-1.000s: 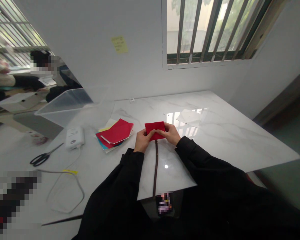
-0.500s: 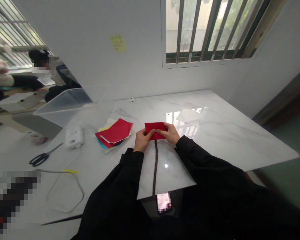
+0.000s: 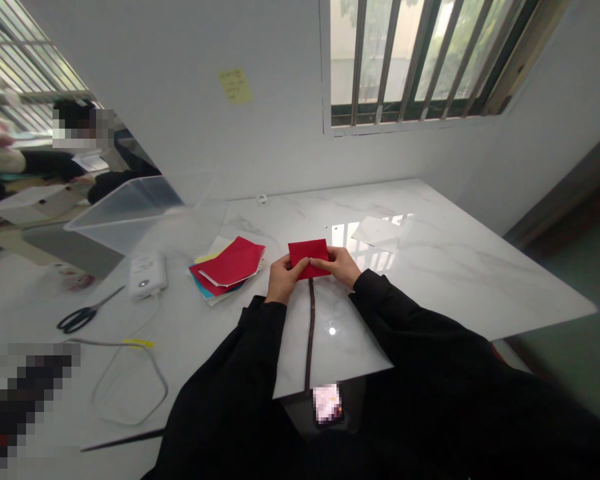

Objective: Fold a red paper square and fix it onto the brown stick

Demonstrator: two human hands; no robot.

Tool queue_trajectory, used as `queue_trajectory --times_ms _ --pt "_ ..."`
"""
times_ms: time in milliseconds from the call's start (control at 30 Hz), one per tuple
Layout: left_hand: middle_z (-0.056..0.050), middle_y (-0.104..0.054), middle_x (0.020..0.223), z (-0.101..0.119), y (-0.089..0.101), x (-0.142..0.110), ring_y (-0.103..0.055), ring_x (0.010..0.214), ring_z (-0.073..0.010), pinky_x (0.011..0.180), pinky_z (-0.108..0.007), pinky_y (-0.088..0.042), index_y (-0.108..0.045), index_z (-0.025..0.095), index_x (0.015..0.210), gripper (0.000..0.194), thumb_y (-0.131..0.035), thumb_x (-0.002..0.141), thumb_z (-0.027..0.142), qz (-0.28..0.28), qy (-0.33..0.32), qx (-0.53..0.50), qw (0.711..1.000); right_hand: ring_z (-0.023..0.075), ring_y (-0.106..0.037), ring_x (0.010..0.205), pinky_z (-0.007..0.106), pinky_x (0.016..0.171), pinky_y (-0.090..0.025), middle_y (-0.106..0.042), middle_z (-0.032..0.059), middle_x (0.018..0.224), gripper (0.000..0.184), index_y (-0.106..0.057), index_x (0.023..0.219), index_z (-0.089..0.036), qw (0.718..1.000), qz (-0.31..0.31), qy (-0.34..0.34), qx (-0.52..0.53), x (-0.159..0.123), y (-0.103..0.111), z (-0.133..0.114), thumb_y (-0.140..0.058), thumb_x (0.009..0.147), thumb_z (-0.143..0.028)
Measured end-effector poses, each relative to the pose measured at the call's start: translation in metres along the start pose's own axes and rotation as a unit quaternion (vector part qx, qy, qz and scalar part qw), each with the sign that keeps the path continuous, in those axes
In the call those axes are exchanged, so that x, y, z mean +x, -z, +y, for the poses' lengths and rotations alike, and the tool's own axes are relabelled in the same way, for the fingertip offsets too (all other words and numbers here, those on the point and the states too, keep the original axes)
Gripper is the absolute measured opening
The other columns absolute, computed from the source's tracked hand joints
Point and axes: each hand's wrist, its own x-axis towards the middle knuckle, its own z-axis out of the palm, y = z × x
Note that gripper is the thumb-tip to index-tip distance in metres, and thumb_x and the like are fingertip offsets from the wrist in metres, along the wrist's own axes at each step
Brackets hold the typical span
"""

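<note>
Both my hands grip a small matte red sheet [image 3: 307, 251], felt or card, by its lower edge. My left hand [image 3: 283, 280] pinches it from the left and my right hand [image 3: 339, 265] from the right, with the fingertips almost meeting on top. Just below my hands, a thin dark brown strip [image 3: 311, 333] runs straight toward me across a white marble slab [image 3: 480, 280]. To the left of my left hand lies a stack of red, yellow and blue sheets [image 3: 227, 270].
Black-handled scissors [image 3: 80, 319], a white device [image 3: 147, 275] and a looped cable [image 3: 130, 381] lie on the left. A clear plastic box [image 3: 125, 213] stands behind them. A white sheet [image 3: 377, 233] lies at the back right. A seated person [image 3: 75, 127] is at the far upper left.
My hands and the red sheet keep the same hold. The whole view drifts slightly left and up in the frame.
</note>
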Motion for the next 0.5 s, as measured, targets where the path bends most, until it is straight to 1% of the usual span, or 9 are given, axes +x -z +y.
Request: queue_trajectory --times_ms 100,167,233,300,400,467,500 --pt "-0.011 -0.079 0.093 0.001 0.0 0.001 -0.074 0.088 -0.0273 0.087 -0.041 -0.058 -0.076 0.011 0.104 0.062 -0.092 0.061 0.053 -0.005 0.002 -0.013 1.0 0.0255 -0.075 0.093 0.048 0.097 -0.059 -0.08 0.0071 0.098 0.052 -0.078 0.103 -0.016 1.0 0.014 -0.018 0.021 0.0 0.0 -0.002 -0.093 0.063 -0.045" --pt "-0.01 -0.078 0.093 0.003 0.001 0.002 -0.073 0.085 -0.0245 0.084 -0.039 -0.059 -0.075 0.012 0.103 0.061 -0.09 0.062 0.055 0.01 0.006 -0.024 1.0 0.0246 -0.075 0.094 0.046 0.099 -0.058 -0.08 0.0076 0.1 0.051 -0.078 0.103 -0.016 0.998 0.033 -0.031 0.053 0.001 0.003 -0.004 -0.094 0.063 -0.042" --pt "-0.009 -0.077 0.092 0.005 0.002 0.004 -0.071 0.08 -0.02 0.078 -0.034 -0.058 -0.074 0.013 0.102 0.058 -0.086 0.067 0.059 0.031 0.008 -0.025 0.999 0.0236 -0.076 0.095 0.044 0.099 -0.059 -0.08 0.0082 0.103 0.048 -0.077 0.103 -0.016 0.993 0.06 -0.045 0.09 0.003 0.009 -0.007 -0.093 0.065 -0.039" --pt "-0.008 -0.075 0.091 0.007 0.004 0.004 -0.068 0.074 -0.0163 0.072 -0.03 -0.056 -0.074 0.014 0.102 0.055 -0.08 0.074 0.062 0.041 0.001 -0.007 0.999 0.0228 -0.075 0.098 0.04 0.098 -0.06 -0.079 0.0084 0.106 0.043 -0.076 0.102 -0.016 0.986 0.095 -0.055 0.122 0.006 0.018 -0.011 -0.092 0.067 -0.036" --pt "-0.008 -0.073 0.089 0.007 0.005 0.001 -0.064 0.07 -0.0159 0.065 -0.027 -0.05 -0.075 0.016 0.103 0.051 -0.072 0.081 0.062 0.037 -0.036 0.085 0.995 0.0214 -0.075 0.1 0.036 0.094 -0.062 -0.079 0.007 0.109 0.036 -0.074 0.102 -0.019 0.976 0.148 -0.061 0.145 0.011 0.032 -0.016 -0.09 0.072 -0.033" --pt "-0.006 -0.072 0.088 0.006 0.004 -0.002 -0.062 0.072 -0.0175 0.067 -0.028 -0.048 -0.075 0.019 0.104 0.043 -0.073 0.083 0.057 0.032 -0.081 0.191 0.978 0.0209 -0.075 0.101 0.034 0.092 -0.063 -0.079 0.0065 0.109 0.033 -0.073 0.102 -0.02 0.974 0.164 -0.067 0.141 0.013 0.039 -0.016 -0.088 0.075 -0.033" --pt "-0.005 -0.071 0.087 0.005 0.004 -0.004 -0.062 0.073 -0.0185 0.07 -0.029 -0.047 -0.075 0.021 0.105 0.04 -0.075 0.082 0.053 0.027 -0.108 0.25 0.962 0.0211 -0.075 0.101 0.034 0.091 -0.063 -0.079 0.0066 0.109 0.033 -0.073 0.102 -0.02 0.975 0.164 -0.069 0.137 0.013 0.041 -0.014 -0.088 0.075 -0.033"
